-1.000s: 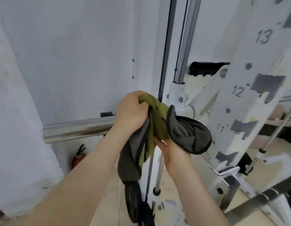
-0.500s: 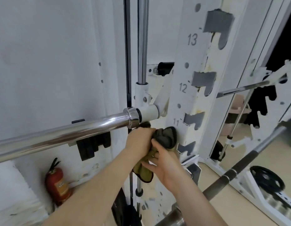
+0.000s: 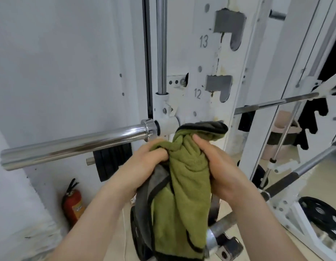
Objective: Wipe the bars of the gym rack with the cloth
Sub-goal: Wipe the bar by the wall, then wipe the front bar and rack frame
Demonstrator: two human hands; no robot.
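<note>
Partly cropped cloth [image 3: 182, 196], left hand [image 3: 144, 162], right hand [image 3: 221, 172]

The cloth [image 3: 182, 185] swallows the fingertips of the left hand [image 3: 144, 162], which sink into its folds, and most fingers of the right hand [image 3: 223, 170] lie behind it. Its lower end runs off the bottom edge. It also hides much of the dark weight plate [image 3: 139, 232] on the floor. The upright chrome rod [image 3: 161, 44] is cut off at the top. The label on the fire extinguisher [image 3: 73, 204] is too small to read.

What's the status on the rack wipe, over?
Left hand and right hand both grip the cloth. Cloth bunched, not on the chrome bar. Nothing between them.
</note>
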